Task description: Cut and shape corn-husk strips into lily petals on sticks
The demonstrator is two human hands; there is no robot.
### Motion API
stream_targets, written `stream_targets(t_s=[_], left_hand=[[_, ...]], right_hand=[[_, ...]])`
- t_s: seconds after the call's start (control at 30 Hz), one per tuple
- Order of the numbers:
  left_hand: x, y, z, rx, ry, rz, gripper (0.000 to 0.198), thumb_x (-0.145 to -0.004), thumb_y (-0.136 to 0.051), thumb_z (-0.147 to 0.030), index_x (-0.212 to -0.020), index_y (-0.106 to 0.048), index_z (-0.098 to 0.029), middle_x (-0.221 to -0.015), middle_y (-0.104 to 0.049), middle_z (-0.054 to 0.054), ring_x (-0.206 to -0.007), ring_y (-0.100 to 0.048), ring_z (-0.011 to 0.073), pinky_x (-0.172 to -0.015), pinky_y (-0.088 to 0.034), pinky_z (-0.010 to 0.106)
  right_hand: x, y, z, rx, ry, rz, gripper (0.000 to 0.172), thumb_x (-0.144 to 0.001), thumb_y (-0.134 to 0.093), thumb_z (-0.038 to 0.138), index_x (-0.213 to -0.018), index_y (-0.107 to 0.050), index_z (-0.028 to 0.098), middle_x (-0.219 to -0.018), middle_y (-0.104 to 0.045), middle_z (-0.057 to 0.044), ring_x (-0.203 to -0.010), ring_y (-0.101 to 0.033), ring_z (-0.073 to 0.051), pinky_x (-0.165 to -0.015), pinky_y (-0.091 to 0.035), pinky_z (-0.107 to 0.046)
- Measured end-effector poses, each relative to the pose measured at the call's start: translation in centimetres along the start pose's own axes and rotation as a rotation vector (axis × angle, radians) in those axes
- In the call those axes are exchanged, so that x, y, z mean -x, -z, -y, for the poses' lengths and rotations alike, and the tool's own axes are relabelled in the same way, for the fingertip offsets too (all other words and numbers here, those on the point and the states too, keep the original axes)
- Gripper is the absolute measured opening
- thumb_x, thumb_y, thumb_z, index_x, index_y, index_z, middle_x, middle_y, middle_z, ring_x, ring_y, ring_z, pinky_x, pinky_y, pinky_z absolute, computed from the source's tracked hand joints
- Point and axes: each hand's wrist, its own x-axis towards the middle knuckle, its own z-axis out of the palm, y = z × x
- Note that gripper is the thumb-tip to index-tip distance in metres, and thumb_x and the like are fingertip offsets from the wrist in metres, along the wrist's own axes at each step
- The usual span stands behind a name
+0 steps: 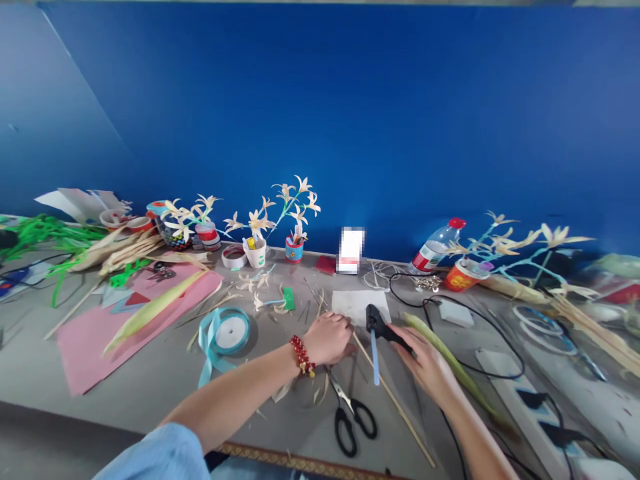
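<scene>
My left hand, with a red bead bracelet on the wrist, rests closed on the grey table beside a thin wooden stick; what its fingers hold is hidden. My right hand grips the handle of a black glue gun, whose nozzle end rests near a white paper sheet. A pale blue stick hangs below the gun. Black-handled scissors lie just in front of my left hand. A long green leaf lies under my right forearm.
A light blue ribbon spool and a pink sheet with a leaf lie to the left. Cups with straw flowers line the blue wall. A bottle, orange cup, power strip and cables sit on the right.
</scene>
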Motion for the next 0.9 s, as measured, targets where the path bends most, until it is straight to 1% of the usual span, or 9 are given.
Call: stream_targets(t_s=[0.07, 0.2, 0.37, 0.5, 0.53, 0.6, 0.7, 0.8, 0.9], left_hand=[[0.1, -0.5, 0.1, 0.018, 0.011, -0.007, 0.032, -0.092, -0.058, -0.037, -0.107, -0.067, -0.01, -0.114, -0.069, 0.019, -0.114, -0.062, 0.0301, -0.1, -0.044, 0.043], [0.1, -0.8, 0.2, 0.071, 0.037, -0.026, 0.028, -0.089, -0.063, -0.035, -0.102, -0.069, -0.011, -0.113, -0.068, 0.018, -0.116, -0.059, 0.0307, -0.102, -0.043, 0.044], [-0.2, 0.3, 0.2, 0.19, 0.099, -0.132, 0.024, -0.091, -0.06, -0.031, -0.095, -0.072, -0.011, -0.121, -0.063, 0.018, -0.118, -0.055, 0.0306, -0.102, -0.043, 0.044], [0.1, 2.6, -1.1, 0.352, 0.141, -0.245, 0.028, -0.096, -0.053, -0.031, -0.107, -0.07, -0.011, -0.122, -0.061, 0.016, -0.115, -0.056, 0.0252, -0.101, -0.044, 0.037], [0.3, 3.1, -1.8, 0.475, 0.143, -0.269, 0.03, -0.096, -0.053, -0.034, -0.11, -0.069, -0.012, -0.119, -0.063, 0.014, -0.112, -0.057, 0.0228, -0.097, -0.046, 0.034], [0.8, 4.1, -3.3, 0.958, 0.192, -0.3, 0.033, -0.091, -0.06, -0.043, -0.107, -0.069, -0.014, -0.11, -0.065, 0.011, -0.1, -0.061, 0.0204, -0.086, -0.048, 0.03], [1.7, 4.8, -5.5, 1.548, 0.368, -0.276, 0.037, -0.076, -0.077, -0.046, -0.093, -0.069, -0.014, -0.091, -0.065, 0.005, -0.082, -0.059, 0.0161, -0.076, -0.045, 0.028], [2.6, 4.9, -6.6, 1.771, 0.493, -0.352, 0.034, -0.068, -0.084, -0.04, -0.081, -0.069, -0.014, -0.075, -0.061, -0.001, -0.073, -0.054, 0.0122, -0.074, -0.041, 0.026], [3.7, 4.7, -6.6, 1.886, 0.509, -0.404, 0.03, -0.065, -0.087, -0.035, -0.071, -0.068, -0.013, -0.069, -0.058, -0.002, -0.068, -0.051, 0.0103, -0.073, -0.04, 0.025]], right_hand=[[0.3, 0.7, 0.7, -0.157, -0.111, -0.082, 0.033, -0.091, -0.06, 0.045, -0.114, -0.07, 0.023, -0.108, -0.076, -0.012, -0.1, -0.072, -0.031, -0.091, -0.057, -0.051], [0.8, 2.0, 3.2, -0.884, -0.431, -0.359, 0.03, -0.085, -0.071, 0.044, -0.109, -0.071, 0.027, -0.095, -0.08, -0.007, -0.088, -0.076, -0.029, -0.088, -0.057, -0.057], [1.6, 1.7, 6.9, -1.229, -0.526, -0.339, 0.023, -0.076, -0.081, 0.038, -0.096, -0.073, 0.03, -0.091, -0.081, -0.006, -0.085, -0.077, -0.029, -0.087, -0.057, -0.06], [2.0, 0.2, 9.3, -1.258, -0.631, -0.258, 0.028, -0.074, -0.082, 0.04, -0.096, -0.07, 0.028, -0.084, -0.08, -0.006, -0.085, -0.077, -0.032, -0.079, -0.061, -0.053], [2.1, -0.3, 9.7, -1.256, -0.641, -0.249, 0.029, -0.073, -0.083, 0.041, -0.095, -0.069, 0.027, -0.084, -0.08, -0.006, -0.086, -0.077, -0.032, -0.078, -0.062, -0.052], [2.2, -1.2, 10.6, -1.218, -0.633, -0.258, 0.033, -0.07, -0.085, 0.042, -0.094, -0.068, 0.026, -0.09, -0.08, -0.005, -0.088, -0.077, -0.031, -0.076, -0.063, -0.046], [2.3, -2.1, 11.7, -1.054, -0.558, -0.307, 0.04, -0.069, -0.084, 0.048, -0.097, -0.067, 0.026, -0.095, -0.079, -0.004, -0.084, -0.076, -0.025, -0.069, -0.064, -0.033], [2.2, -1.8, 12.6, -0.805, -0.438, -0.263, 0.036, -0.074, -0.079, 0.051, -0.096, -0.068, 0.024, -0.087, -0.078, -0.004, -0.073, -0.075, -0.021, -0.062, -0.063, -0.028], [2.1, -0.7, 13.4, -0.606, -0.324, -0.251, 0.03, -0.077, -0.078, 0.047, -0.091, -0.069, 0.021, -0.079, -0.077, -0.006, -0.065, -0.074, -0.021, -0.06, -0.063, -0.029]])
